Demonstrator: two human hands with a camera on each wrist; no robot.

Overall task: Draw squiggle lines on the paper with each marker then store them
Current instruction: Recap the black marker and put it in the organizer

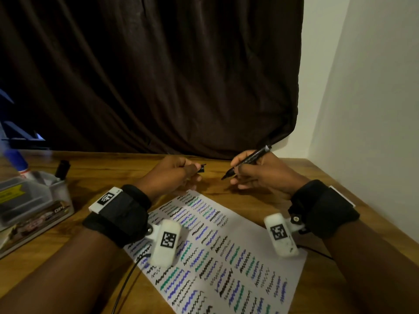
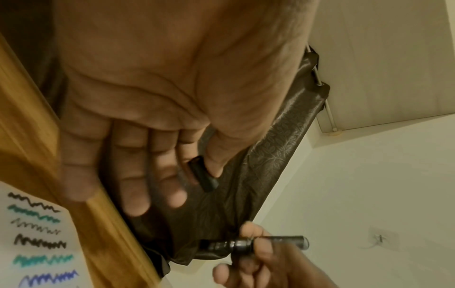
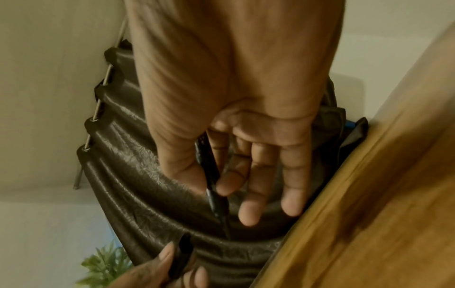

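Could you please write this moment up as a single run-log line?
left hand: pinches black cap | right hand: grips uncapped black marker, tip toward cap | both above table beyond paper

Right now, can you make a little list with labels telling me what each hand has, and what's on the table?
left hand: pinches the black cap
right hand: holds the uncapped black marker, tip pointing toward the cap
paper: flat on the wooden table, covered with black, blue and green squiggles
holder: at the left, a dark marker and a blue marker standing in it
marker tip: off the paper
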